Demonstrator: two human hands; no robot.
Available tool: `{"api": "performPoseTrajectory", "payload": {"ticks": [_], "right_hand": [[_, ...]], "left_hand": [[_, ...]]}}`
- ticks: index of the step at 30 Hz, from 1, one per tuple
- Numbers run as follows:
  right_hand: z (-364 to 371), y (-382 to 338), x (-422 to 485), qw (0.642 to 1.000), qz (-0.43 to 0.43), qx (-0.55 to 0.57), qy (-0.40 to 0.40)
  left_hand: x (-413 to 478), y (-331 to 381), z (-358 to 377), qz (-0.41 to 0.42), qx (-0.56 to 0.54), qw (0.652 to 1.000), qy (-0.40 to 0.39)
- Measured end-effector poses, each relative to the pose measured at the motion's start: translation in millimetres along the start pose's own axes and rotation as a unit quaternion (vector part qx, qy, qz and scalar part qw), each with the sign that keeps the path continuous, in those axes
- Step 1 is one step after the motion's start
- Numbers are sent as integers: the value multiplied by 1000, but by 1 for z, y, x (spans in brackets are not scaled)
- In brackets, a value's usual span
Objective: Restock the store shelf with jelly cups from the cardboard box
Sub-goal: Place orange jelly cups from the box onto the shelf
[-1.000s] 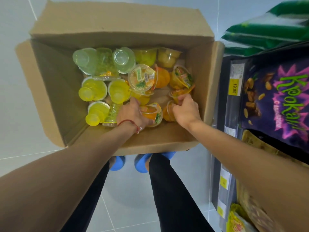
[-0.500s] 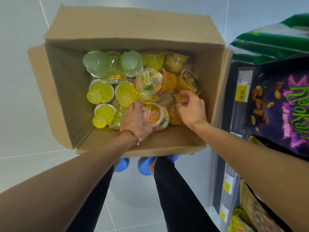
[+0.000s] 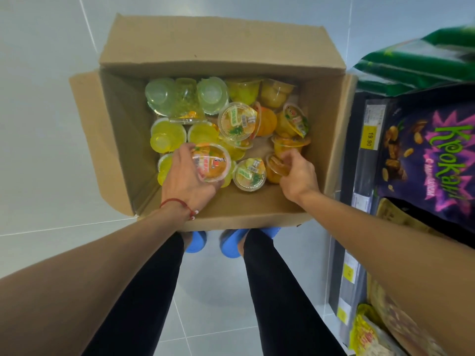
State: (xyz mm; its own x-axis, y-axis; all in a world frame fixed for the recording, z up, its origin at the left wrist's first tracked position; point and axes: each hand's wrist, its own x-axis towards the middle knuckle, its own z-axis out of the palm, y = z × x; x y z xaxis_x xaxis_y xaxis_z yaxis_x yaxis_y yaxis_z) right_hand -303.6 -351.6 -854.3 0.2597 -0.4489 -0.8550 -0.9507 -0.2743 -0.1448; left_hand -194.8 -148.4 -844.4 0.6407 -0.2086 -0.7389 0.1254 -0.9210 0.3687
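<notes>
Head view: a person reaches both arms down into an open cardboard box [image 3: 257, 210] standing on the tiled floor [image 3: 38, 124]. The left hand [image 3: 186, 179], a red cord bracelet [image 3: 177, 201] at its wrist, has its fingers curled round a lidded orange jelly cup [image 3: 214, 163], label facing up. The right hand [image 3: 299, 173] grips a second orange cup [image 3: 275, 168] near the box's right wall. Between the two hands lies a green-labelled cup [image 3: 249, 174]. Beyond the left hand's fingertips sit yellow cups [image 3: 167, 132], and further off pale green ones [image 3: 185, 96]. To the right of the right hand runs the store shelf [image 3: 359, 181], with a yellow price tag [image 3: 369, 141] and a purple snack bag [image 3: 431, 155].
</notes>
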Motion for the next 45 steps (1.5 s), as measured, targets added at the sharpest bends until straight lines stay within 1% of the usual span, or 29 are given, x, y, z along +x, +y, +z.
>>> {"api": "performPoseTrajectory", "payload": {"ticks": [4,9,15,20,23,28,30,32,35,38,41,45], "right_hand": [[-3,3,-5,998,48,-5,-35],[0,3,-4,996,82,37,-9],[0,6,20,993,58,105,19],[1,10,44,986,71,151,6],[5,10,57,981,76,179,26],[17,7,62,981,66,149,103],[21,8,60,982,58,136,119],[22,9,63,986,46,119,105],[17,8,72,994,42,86,59],[14,7,69,994,35,91,49],[9,11,40,996,12,80,49],[-2,16,-11,994,-24,94,43]], "left_hand": [[-5,-9,-15,-5,-6,1000,9],[-9,-14,-22,-6,-6,1000,10],[0,-15,-17,14,3,1000,17],[14,-6,-8,22,12,1000,15],[18,2,-2,32,20,999,15],[18,8,4,55,35,998,10],[17,9,5,54,34,998,10],[16,10,5,53,38,998,8],[15,13,6,58,50,997,4],[13,19,5,55,46,997,12],[3,29,3,45,34,998,22],[-20,44,-6,40,19,999,26]]}}
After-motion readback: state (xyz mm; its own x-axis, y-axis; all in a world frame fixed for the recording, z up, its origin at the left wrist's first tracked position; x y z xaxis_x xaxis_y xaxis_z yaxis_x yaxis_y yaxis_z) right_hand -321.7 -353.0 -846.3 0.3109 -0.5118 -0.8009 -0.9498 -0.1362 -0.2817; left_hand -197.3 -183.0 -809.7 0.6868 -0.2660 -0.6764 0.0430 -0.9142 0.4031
